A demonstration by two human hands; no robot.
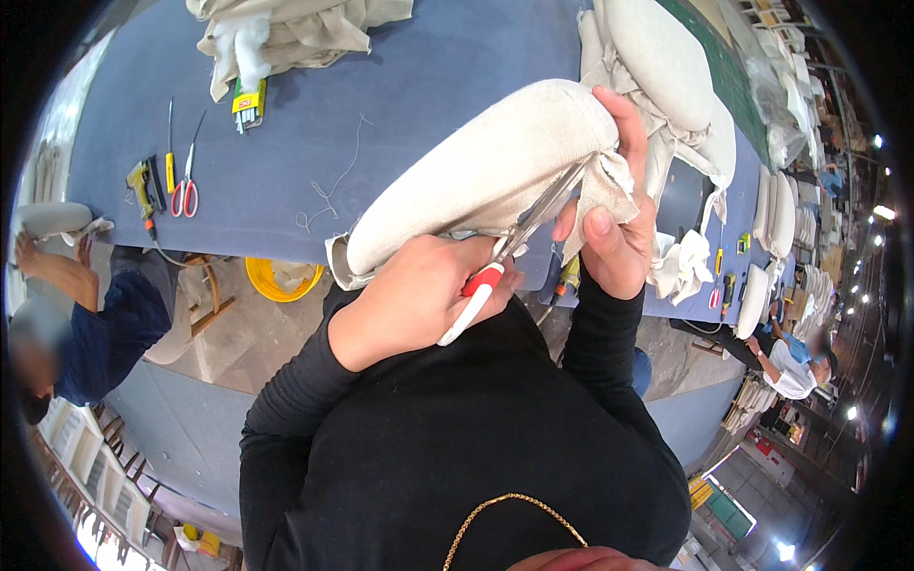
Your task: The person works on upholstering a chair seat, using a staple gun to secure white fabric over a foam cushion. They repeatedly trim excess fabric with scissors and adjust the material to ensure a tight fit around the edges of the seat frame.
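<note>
A padded cushion (466,167) covered in cream fabric lies tilted across the near edge of the blue work table. My left hand (419,290) is closed round the scissors (484,278), whose red and white handles stick out below the fingers. The metal blades point up and right, along the cushion's underside, next to a loose flap of cream fabric (607,190). My right hand (624,233) wraps the cushion's right end, with the thumb against that flap and a finger up along the end. The exact place where the blades meet the cloth is partly hidden.
On the blue table (314,171) lie red-handled scissors (187,186), a yellow screwdriver (170,167), an air tool (143,195) and loose thread (333,190). Cream fabric (305,38) is heaped behind; more cushions (657,57) stand right. A yellow bucket (276,276) sits below. Co-workers (105,324) are at both sides.
</note>
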